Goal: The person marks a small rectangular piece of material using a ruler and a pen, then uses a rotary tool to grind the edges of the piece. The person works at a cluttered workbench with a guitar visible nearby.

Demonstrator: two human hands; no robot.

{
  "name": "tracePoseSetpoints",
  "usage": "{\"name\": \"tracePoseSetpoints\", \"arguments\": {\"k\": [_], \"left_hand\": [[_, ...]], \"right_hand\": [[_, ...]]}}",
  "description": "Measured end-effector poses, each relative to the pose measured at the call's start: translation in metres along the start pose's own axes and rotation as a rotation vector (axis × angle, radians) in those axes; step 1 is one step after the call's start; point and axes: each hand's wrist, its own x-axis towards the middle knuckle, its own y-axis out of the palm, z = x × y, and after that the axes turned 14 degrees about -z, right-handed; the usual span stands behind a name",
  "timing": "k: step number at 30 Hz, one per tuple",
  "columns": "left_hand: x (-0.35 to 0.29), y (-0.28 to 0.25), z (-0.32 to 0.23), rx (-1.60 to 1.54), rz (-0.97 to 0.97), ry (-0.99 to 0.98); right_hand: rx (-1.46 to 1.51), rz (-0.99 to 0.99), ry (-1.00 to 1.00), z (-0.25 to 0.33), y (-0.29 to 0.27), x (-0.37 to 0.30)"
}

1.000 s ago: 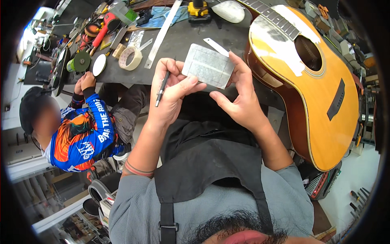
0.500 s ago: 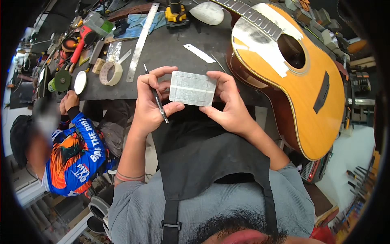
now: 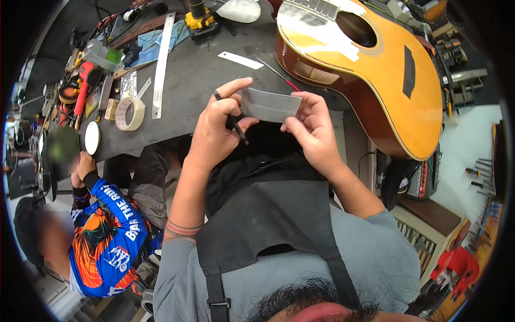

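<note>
A thin grey rectangular sheet (image 3: 271,105) with faint ruled lines is held up in front of my apron, tilted and slightly bowed. My right hand (image 3: 314,126) pinches its right end between thumb and fingers. At the other end is my left hand (image 3: 219,121), its index finger and thumb spread around the sheet's left edge. A slim black pen-shaped tool (image 3: 241,134) runs through the left hand's curled fingers, which hide its middle. Beyond the sheet, an acoustic guitar (image 3: 381,80) with a pale wooden top lies on the dark workbench (image 3: 206,88).
A steel ruler (image 3: 163,67), a masking tape roll (image 3: 130,114) and a white strip (image 3: 240,60) lie on the bench. Near my right hand is a thin red-handled tool (image 3: 289,82). A yellow-and-black power tool (image 3: 199,21) stands farther back. Another person (image 3: 107,231) sits at left.
The sheet has tilted from face-on to a flatter angle and bowed slightly. Both hands have shifted right in the picture, and the pen-shaped tool has turned within the left hand.
</note>
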Motion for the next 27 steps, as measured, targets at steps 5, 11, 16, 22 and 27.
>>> {"name": "tracePoseSetpoints", "arguments": {"k": [5, 11, 16, 22, 27], "left_hand": [[0.005, 0.035, 0.001, -0.200, -0.070, -0.123], [0.023, 0.080, 0.008, -0.349, -0.211, -0.396], [0.042, 0.097, 0.007, -0.335, -0.212, -0.456], [0.047, 0.106, 0.007, -0.247, -0.264, -0.454], [0.048, 0.108, 0.007, -0.212, -0.269, -0.447]], "right_hand": [[-0.069, -0.223, -0.062, -0.009, -0.017, -0.001], [0.031, -0.443, -0.213, -0.017, -0.027, 0.009], [-0.070, -0.486, -0.312, -0.016, -0.027, 0.011], [-0.376, -0.440, -0.448, -0.022, -0.032, 0.004], [-0.502, -0.412, -0.502, -0.016, -0.029, 0.000]]}}
